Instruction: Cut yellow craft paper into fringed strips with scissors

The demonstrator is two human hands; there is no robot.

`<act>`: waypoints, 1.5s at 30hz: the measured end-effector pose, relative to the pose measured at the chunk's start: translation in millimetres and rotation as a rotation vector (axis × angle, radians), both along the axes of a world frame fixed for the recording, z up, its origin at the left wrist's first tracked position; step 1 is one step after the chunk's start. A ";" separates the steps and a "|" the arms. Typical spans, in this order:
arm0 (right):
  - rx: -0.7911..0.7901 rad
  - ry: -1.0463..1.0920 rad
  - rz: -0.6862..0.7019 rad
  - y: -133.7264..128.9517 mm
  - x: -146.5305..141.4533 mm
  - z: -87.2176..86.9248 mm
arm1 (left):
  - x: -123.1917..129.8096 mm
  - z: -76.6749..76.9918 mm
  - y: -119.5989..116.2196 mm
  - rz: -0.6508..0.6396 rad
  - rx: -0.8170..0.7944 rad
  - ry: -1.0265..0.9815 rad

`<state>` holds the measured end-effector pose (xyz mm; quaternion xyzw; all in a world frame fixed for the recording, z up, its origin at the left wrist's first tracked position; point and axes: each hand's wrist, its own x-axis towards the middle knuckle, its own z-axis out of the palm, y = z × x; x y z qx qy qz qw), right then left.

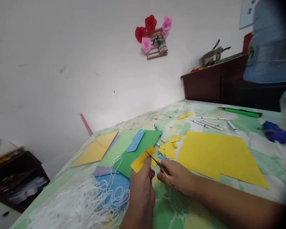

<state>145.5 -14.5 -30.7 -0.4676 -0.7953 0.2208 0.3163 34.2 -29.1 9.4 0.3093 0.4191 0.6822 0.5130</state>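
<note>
My left hand (143, 178) pinches a small strip of yellow paper (140, 161) between thumb and fingers. My right hand (175, 173) is closed around the gold handles of a pair of scissors (162, 167). The scissors' blades point up and left and lie at the yellow strip, close to my left thumb. Beyond the hands, yellow paper scraps (167, 150) lie in a loose pile. Under and behind the strip is a sheet of green paper (131, 159), with a blue paper piece (135, 141) on it.
A large yellow sheet (209, 152) lies to the right, with white markers (209, 123) and a green cutter (241, 112) behind it. Tangled white cord (78, 203) covers the front left. A blue glue gun (277, 132) and water jug (271, 47) stand at the right.
</note>
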 end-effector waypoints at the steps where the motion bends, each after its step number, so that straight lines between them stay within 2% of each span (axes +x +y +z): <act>1: -0.001 -0.004 0.004 -0.3 -0.1 -0.2 | 0.0 -0.1 0.1 0.007 0.004 0.016; 7: 0.005 -0.030 0.027 -1.5 0.2 2.5 | -0.1 0.1 0.3 0.035 -0.017 0.129; 13: -0.009 -0.040 -0.021 0.1 -1.5 3.4 | 1.0 1.5 -1.3 -0.065 -0.035 -0.012; 15: -0.014 -0.050 -0.039 -0.1 -1.9 3.3 | 1.2 0.8 -1.0 -0.069 -0.013 0.002; 29: -0.035 -0.045 -0.039 -2.8 -3.1 4.7 | 4.3 2.3 -4.3 0.061 -0.077 0.210; 36: -0.026 -0.045 -0.093 -0.5 -2.2 5.5 | 5.5 1.5 -5.0 0.003 -0.031 0.077; 45: -0.023 -0.042 -0.097 -2.4 -2.5 6.9 | 6.3 5.7 -5.9 0.046 -0.078 0.018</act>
